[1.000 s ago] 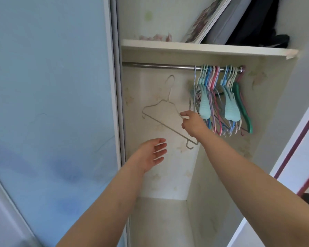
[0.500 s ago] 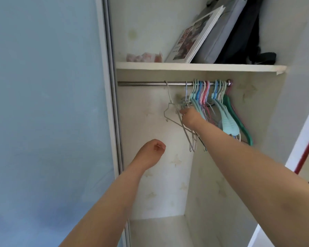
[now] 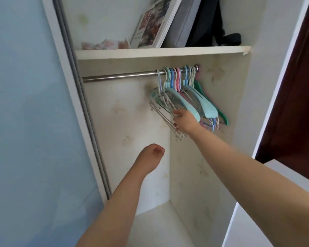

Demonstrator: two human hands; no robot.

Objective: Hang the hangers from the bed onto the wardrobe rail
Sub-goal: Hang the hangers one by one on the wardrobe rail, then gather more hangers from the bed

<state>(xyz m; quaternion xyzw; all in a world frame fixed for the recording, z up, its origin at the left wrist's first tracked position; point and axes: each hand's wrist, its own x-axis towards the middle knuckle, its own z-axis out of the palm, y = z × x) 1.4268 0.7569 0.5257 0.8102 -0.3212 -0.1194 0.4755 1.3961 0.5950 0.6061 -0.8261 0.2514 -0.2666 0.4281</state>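
A steel wardrobe rail (image 3: 121, 75) runs under a white shelf. At its right end hang several plastic hangers (image 3: 206, 106), teal, blue, pink and green, packed together. A white wire hanger (image 3: 165, 120) hangs by its hook on the rail at the left side of that bunch, tilted toward me. My right hand (image 3: 185, 122) reaches into the wardrobe, its thumb and fingertips closed on the wire hanger's lower arm. My left hand (image 3: 153, 154) hovers lower, in front of the back panel, curled into a loose fist with nothing in it. The bed is out of view.
A blue sliding door (image 3: 34, 122) and its grey track close off the left side. The shelf (image 3: 159, 52) above carries a picture frame, a grey case and a dark bag. The left stretch of the rail is bare. A dark red door (image 3: 292, 86) stands at the right.
My right hand lifted the wire hanger, hooked it on the rail and slid it right against the bunch. My left hand's fingers closed into a fist.
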